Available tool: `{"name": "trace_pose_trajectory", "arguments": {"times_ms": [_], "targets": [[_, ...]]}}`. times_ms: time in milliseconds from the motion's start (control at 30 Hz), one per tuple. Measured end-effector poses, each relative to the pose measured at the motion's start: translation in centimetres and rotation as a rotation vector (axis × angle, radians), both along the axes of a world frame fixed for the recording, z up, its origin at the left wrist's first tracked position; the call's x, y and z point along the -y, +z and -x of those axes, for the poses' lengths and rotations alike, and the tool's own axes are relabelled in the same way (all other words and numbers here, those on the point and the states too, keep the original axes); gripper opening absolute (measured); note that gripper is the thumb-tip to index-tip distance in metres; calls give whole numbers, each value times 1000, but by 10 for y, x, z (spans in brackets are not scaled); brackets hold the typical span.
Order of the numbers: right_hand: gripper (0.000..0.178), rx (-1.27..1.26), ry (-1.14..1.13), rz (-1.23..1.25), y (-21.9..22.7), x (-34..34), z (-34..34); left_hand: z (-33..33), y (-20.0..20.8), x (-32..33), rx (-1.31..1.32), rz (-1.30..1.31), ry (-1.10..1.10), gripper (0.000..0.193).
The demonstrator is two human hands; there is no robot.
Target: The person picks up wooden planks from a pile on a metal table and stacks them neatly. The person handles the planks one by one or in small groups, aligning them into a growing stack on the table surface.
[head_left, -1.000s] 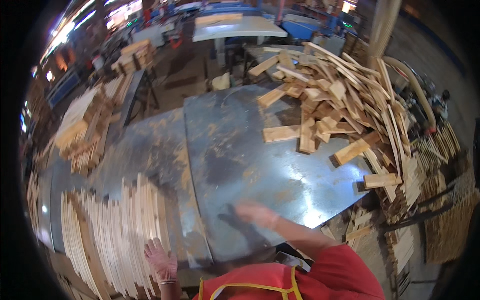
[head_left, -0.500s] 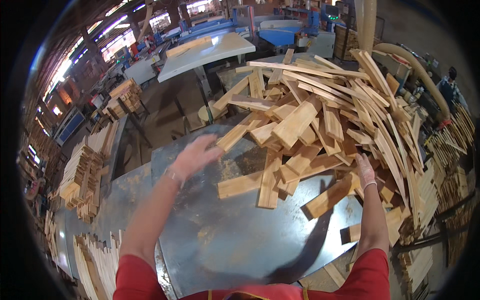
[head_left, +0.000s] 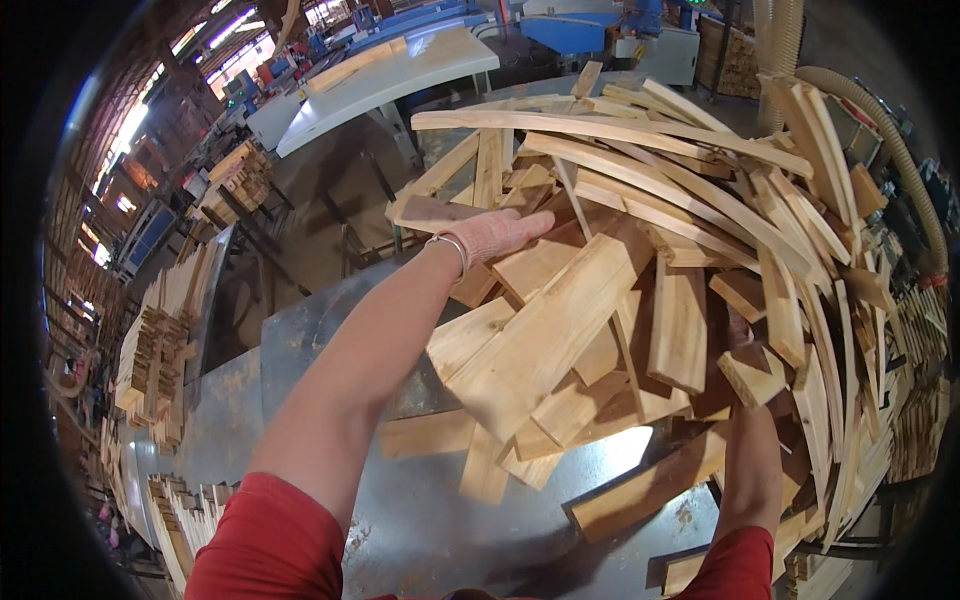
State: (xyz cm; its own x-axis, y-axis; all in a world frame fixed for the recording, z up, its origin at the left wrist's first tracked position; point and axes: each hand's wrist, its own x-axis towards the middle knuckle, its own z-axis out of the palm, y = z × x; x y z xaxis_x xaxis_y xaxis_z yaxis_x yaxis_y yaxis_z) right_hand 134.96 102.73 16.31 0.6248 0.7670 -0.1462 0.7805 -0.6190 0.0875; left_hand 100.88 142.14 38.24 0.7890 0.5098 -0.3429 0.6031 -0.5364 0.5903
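Note:
A large heap of loose pale wooden boards [head_left: 560, 320] covers the right part of the metal table [head_left: 400, 520]. My left hand [head_left: 490, 237], in a pinkish work glove, lies on the heap's left side. Its fingers stretch out flat against the boards and grip none of them. My right hand [head_left: 739, 328] reaches deep into the right side of the heap. A short wood block [head_left: 752, 374] crosses in front of its wrist, and boards hide most of its fingers. Long thin strips [head_left: 690, 200] arch over the top of the pile.
Stacks of cut wood [head_left: 150, 370] stand at the left. A white-topped table [head_left: 390, 80] is beyond the heap, with blue machinery [head_left: 565, 32] behind it. A ribbed hose [head_left: 880, 110] curves down at the far right.
My left hand has moved right and forward from above the table onto the boards. My right hand has pushed further into the pile, and the heap now looks closer.

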Motion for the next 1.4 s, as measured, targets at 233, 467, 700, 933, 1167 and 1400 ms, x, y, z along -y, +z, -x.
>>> {"name": "trace_pose_trajectory", "arguments": {"times_ms": [233,467,700,933,1167,1400], "targets": [[53,-1153,-430,-1025,-3,-70,98,0,3,21,176,359,-167,80],[56,-1503,-549,-1168,16,-71,121,-16,25,38,-148,7,-260,103],[59,-1749,-626,-1348,63,-45,195,35,-8,96,217,223,-136,137],[56,-2127,-720,-1320,80,16,366,210,-17,181,120,279,-25,122],[48,-2224,-603,-1031,34,70,551,456,-78,262,285,522,231,116],[60,-2075,-312,-686,61,62,740,667,-111,362,535,870,724,100]]}}
